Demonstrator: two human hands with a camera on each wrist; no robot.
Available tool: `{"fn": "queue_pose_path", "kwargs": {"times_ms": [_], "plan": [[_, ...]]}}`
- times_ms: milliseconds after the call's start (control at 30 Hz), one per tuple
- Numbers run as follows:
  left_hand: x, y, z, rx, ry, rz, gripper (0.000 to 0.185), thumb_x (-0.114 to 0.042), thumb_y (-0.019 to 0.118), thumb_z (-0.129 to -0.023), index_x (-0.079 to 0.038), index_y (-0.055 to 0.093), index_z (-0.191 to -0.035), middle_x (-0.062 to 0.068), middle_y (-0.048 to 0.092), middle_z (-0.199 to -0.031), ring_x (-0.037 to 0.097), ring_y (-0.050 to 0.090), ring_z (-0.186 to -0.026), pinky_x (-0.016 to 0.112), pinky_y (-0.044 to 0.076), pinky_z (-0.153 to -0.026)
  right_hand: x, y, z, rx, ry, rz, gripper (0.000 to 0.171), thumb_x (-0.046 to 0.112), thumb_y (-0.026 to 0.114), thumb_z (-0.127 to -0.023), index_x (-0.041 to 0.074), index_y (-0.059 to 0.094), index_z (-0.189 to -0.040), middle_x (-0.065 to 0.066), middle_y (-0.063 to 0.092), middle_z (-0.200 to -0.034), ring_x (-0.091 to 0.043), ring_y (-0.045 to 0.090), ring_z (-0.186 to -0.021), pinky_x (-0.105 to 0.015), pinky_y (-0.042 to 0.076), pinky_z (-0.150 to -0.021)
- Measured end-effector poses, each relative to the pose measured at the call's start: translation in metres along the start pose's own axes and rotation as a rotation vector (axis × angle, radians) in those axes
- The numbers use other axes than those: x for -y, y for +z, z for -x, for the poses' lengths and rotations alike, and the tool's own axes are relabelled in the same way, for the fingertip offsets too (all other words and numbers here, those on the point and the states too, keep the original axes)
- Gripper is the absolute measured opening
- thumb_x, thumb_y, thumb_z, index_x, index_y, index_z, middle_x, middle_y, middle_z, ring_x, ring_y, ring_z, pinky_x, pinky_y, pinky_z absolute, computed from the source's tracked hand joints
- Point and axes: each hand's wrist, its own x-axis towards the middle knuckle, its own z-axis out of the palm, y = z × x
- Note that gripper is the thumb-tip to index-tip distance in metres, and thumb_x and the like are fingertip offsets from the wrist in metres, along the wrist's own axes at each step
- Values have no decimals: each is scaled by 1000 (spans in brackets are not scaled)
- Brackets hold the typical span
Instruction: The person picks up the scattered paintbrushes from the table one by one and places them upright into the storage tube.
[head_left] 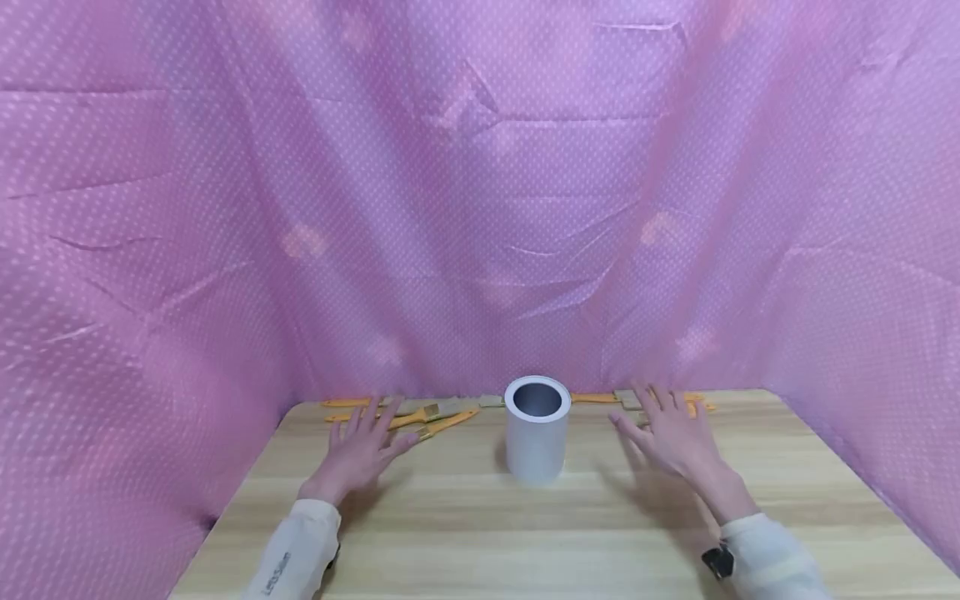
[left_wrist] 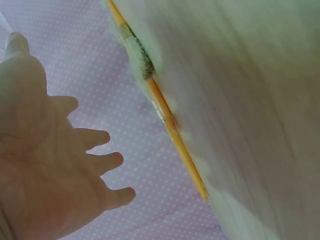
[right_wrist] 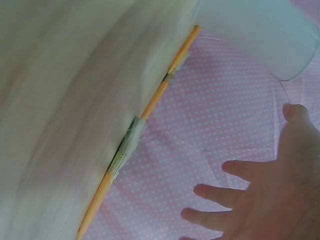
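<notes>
My left hand (head_left: 356, 454) hovers over the left of the table, fingers spread and holding nothing. Under and beyond its fingers lie several flat paintbrushes with yellow-orange handles, among them an angled brush (head_left: 452, 422). Between the hands stands a white cylindrical container (head_left: 536, 454), upright, its round top open and its inside dark grey. To the right, my right hand (head_left: 678, 443) is likewise spread above the table with nothing in it. Behind its fingers more paintbrushes (head_left: 594, 398) lie along the back edge, partly hidden. Both wrist views show the palms and fingers apart from the brushes.
The light wood table (head_left: 450, 533) reaches back to a pink dotted cloth (head_left: 487, 208), which hangs behind it and on both sides. One paintbrush head (head_left: 491, 401) lies just left of the container, near the back edge.
</notes>
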Motion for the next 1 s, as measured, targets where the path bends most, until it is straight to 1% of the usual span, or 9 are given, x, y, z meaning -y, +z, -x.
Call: {"fn": "queue_pose_path", "kwargs": {"times_ms": [67,167,233,300,433,533,733,833,1000], "plan": [[-1,-2,-3,-21,14,-1,87,-73,40,-97,-24,16,-165,16,5,-168,53,7,-147,78,-2,-108,4,-2,-1,-51,-23,-48,72,65,43,-101,14,47,-151,-21,48,-147,-51,46,-130,-73,33,-100],[-2,-5,-6,-47,40,-12,84,-70,42,-99,-21,20,-164,19,14,-166,51,14,-147,77,5,-110,12,-4,-3,-82,-55,-170,61,58,47,-103,13,55,-144,-19,58,-140,-47,55,-122,-68,44,-93],[-2,-6,-8,-65,58,-21,82,-67,43,-100,-19,23,-163,21,18,-165,48,17,-148,75,9,-111,19,-4,-4,-73,-71,-262,61,55,50,-103,10,55,-145,-19,60,-137,-46,56,-122,-67,45,-94],[-3,-7,-9,-82,68,-19,79,-65,44,-101,-18,26,-163,21,21,-164,45,19,-148,73,10,-112,26,-4,-5,-60,-86,-340,63,53,54,-102,8,52,-147,-19,60,-138,-44,53,-126,-67,41,-100],[-2,-8,-10,-103,76,-6,75,-59,47,-103,-16,30,-161,22,25,-162,43,22,-148,70,13,-113,41,-2,-9,-69,-113,-459,68,47,64,-99,8,45,-152,-19,56,-142,-43,49,-130,-66,39,-102],[1,-7,-8,-90,60,-6,75,-61,46,-103,-19,28,-162,21,25,-163,45,23,-147,72,13,-112,52,-1,-13,-48,-106,-570,77,43,70,-96,7,38,-156,-19,51,-146,-40,47,-133,-62,38,-106],[7,-7,-6,-44,34,-15,77,-68,40,-101,-24,26,-163,17,17,-166,52,19,-145,77,8,-109,74,6,-23,69,-82,-798,95,44,80,-88,7,29,-159,-18,41,-154,-37,44,-137,-58,38,-109],[9,-6,-5,-43,41,-22,76,-68,39,-101,-25,29,-162,17,17,-166,50,18,-146,77,4,-110,82,13,-26,111,-74,-832,100,46,84,-83,8,29,-158,-17,41,-154,-37,43,-137,-57,38,-109],[7,-4,-4,-49,63,-31,74,-66,44,-101,-22,34,-160,19,20,-165,49,16,-147,74,1,-111,89,25,-26,106,-76,-865,103,42,90,-77,11,32,-157,-12,49,-148,-35,48,-133,-55,41,-107]]}}
